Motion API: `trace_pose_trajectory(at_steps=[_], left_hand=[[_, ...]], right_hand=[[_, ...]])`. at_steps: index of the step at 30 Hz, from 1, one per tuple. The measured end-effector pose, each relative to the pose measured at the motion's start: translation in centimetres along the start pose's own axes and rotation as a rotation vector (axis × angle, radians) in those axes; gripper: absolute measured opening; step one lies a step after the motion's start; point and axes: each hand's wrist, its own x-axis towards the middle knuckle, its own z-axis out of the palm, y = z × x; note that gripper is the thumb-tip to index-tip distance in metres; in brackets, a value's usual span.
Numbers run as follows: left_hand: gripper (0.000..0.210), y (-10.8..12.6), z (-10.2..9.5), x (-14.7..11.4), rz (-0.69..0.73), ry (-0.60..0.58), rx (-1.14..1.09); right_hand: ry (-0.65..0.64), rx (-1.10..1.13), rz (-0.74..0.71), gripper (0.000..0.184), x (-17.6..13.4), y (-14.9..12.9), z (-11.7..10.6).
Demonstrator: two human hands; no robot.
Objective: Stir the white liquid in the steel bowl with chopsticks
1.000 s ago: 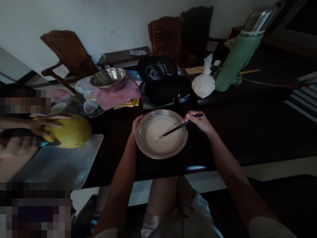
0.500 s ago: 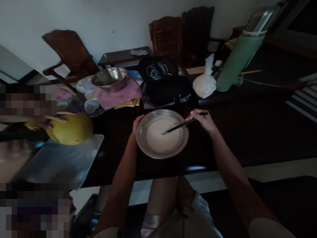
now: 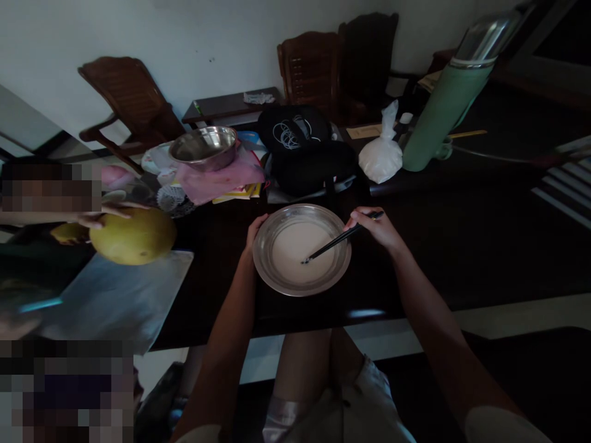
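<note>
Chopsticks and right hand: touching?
Touching. The head view shows the right hand gripping the black chopsticks near their upper end.

The bowl [image 3: 302,290] hides most fingers of the left hand [image 3: 252,235], and how far the chopsticks [image 3: 331,243] dip into the white liquid [image 3: 293,243] cannot be told. At the left edge, a co-worker's hand [image 3: 17,326] is blurred and cut off, a teal thing [image 3: 41,304] beside it too smeared to name. The right edge cuts the striped stack [image 3: 570,191]
</note>
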Motion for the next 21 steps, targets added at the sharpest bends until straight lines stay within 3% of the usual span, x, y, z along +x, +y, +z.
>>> trace_pose_trajectory(at_steps=[7,12,18,21], left_hand=[[0.017,-0.02,0.09,-0.03,-0.02,-0.014,0.016],[0.02,-0.02,-0.06,-0.07,-0.032,-0.013,0.018],[0.015,-0.13,-0.25,0.03,-0.01,-0.053,0.002],[0.017,-0.1,-0.16,0.07,-0.019,-0.034,-0.003]], right_hand=[[0.104,0.015,-0.018,0.038,0.04,0.03,-0.2],[-0.019,-0.011,0.011,0.04,-0.05,-0.23,0.24],[0.076,0.028,0.004,0.038,-0.06,-0.22,-0.01],[0.016,0.028,0.016,0.039,-0.09,-0.21,0.08]])
